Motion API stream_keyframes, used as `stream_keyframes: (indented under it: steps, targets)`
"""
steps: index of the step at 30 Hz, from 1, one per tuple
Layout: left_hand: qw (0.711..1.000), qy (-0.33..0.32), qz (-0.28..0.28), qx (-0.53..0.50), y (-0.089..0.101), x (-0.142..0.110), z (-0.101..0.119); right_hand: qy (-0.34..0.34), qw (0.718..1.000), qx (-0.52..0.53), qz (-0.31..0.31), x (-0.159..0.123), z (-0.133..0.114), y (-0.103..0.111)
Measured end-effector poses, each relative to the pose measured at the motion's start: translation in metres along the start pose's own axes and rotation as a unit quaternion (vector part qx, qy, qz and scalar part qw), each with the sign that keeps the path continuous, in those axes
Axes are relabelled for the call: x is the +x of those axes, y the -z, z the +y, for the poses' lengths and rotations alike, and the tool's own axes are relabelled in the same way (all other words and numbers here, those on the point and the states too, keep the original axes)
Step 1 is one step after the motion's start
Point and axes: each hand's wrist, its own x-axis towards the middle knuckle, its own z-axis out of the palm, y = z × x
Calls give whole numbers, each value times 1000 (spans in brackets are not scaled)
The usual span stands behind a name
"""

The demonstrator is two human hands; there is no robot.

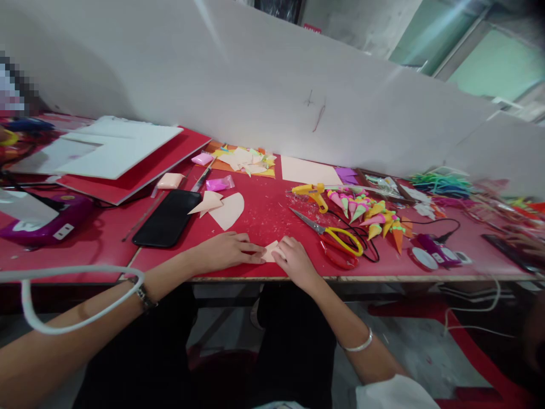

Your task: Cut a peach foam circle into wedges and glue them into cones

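A small peach-coloured piece of craft sheet lies at the table's front edge, between my two hands. My left hand reaches in from the left, its fingertips holding the left side of the piece. Over the right side curl the fingers of my right hand, gripping it with the thumb near its lower edge. Part of the piece is hidden under the fingers. Beyond my left hand are a rounded peach cut-out and a rolled peach cone. Yellow-handled scissors lie to the right of my right hand.
A black phone lies on the left. A yellow glue gun and several colourful cones are at the right. Peach scraps pile near the partition. A white curved tube crosses above my left forearm.
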Motion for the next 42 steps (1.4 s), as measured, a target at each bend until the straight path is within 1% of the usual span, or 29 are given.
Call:
stream_keyframes:
  steps: [4,8,11,13,15,17,18,19,20,23,24,26,29,32,37,42]
  targets:
    - [1000,6,-17,22,1,-13,-1,0,1000,-12,0,0,-2,2]
    - [998,16,-51,42,6,-32,-1,-7,1000,-20,-3,0,-3,2]
    - [996,23,-71,39,8,-42,0,-9,1000,-9,-6,1,-1,1]
    - [997,31,-68,31,10,-44,1,-11,1000,13,-1,0,-1,0]
    - [997,36,-58,22,10,-44,4,-17,999,35,22,-2,-2,0]
    - [998,33,-49,20,10,-43,6,-13,998,17,59,-6,-5,2]
    - [998,30,-46,22,10,-42,6,5,997,-11,72,-7,-6,4]
    - [998,27,-43,26,9,-41,7,38,995,-46,74,-9,-8,6]
    - [998,25,-41,31,8,-41,7,85,991,-80,65,-9,-10,8]
    - [998,29,-42,48,5,-42,7,239,962,-134,3,-7,-14,13]
    - [997,32,-46,54,5,-43,7,270,953,-138,-13,-5,-14,14]
    - [996,39,-56,61,5,-43,8,299,943,-141,-24,-1,-15,15]
    - [995,42,-67,60,6,-43,8,305,942,-133,-35,3,-14,15]
    - [995,41,-67,57,6,-42,7,293,947,-120,-47,1,-9,15]
    - [996,37,-57,58,6,-43,6,266,955,-120,-54,-12,10,21]
    - [995,37,-68,65,4,-44,6,235,962,-118,-74,-28,29,32]
